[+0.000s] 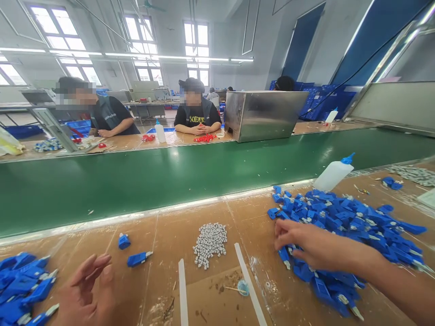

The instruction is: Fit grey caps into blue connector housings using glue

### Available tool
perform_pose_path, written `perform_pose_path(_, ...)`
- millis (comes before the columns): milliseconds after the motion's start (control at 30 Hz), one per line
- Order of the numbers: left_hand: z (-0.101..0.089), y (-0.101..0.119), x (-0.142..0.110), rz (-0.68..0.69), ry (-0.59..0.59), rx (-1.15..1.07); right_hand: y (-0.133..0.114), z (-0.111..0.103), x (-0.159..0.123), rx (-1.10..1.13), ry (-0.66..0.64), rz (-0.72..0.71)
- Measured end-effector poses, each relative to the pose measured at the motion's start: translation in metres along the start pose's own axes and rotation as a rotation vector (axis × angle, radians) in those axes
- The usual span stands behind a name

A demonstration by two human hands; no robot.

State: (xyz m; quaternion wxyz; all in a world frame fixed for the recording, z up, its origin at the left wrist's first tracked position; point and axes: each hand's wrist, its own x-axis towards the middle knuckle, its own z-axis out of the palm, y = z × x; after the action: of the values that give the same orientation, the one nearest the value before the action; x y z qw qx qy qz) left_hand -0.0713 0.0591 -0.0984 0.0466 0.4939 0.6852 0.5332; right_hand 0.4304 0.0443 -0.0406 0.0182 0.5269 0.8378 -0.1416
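Note:
My right hand [307,244] reaches in from the right and rests on the near left edge of a big heap of blue plastic connector parts [343,226]. Its fingers are curled down into the parts, and what they grip is hidden. My left hand [90,285] hovers low at the bottom left with its fingers loosely apart and nothing in it. It sits beside a second heap of blue parts [23,285]. Two loose blue parts [138,258] lie just beyond it. A small mound of tiny white pieces [210,242] lies between my hands.
A white squeeze bottle with a blue tip [333,174] lies by the green conveyor belt [170,176]. Two white strips [249,283] are laid on the brown table. Across the belt sit two people, a metal box [263,113] and red parts [204,138].

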Motion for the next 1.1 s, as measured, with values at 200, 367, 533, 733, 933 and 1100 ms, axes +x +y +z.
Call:
perform_pose_path(200,0.007,0.048,-0.024,0.130,-0.067,-0.195,-0.017,0.036,0.001,0.049,0.067,-0.037)
perform_pose_path(367,0.014,0.088,-0.061,0.351,-0.469,-0.330,-0.047,0.027,0.011,0.231,0.269,-0.051)
perform_pose_path(533,0.034,0.131,-0.089,0.130,-0.931,-0.576,-0.122,0.039,0.029,1.103,0.520,-0.019)
perform_pose_path(733,0.042,0.133,-0.092,0.027,-1.013,-0.537,-0.157,0.060,0.045,1.515,0.542,0.051)
perform_pose_path(933,0.041,0.097,-0.087,-0.462,-1.081,-0.869,-0.145,0.086,0.001,1.122,0.240,0.104)
perform_pose_path(1100,0.044,0.080,-0.091,-0.633,-1.073,-0.885,-0.153,0.117,-0.004,1.054,0.208,0.095)
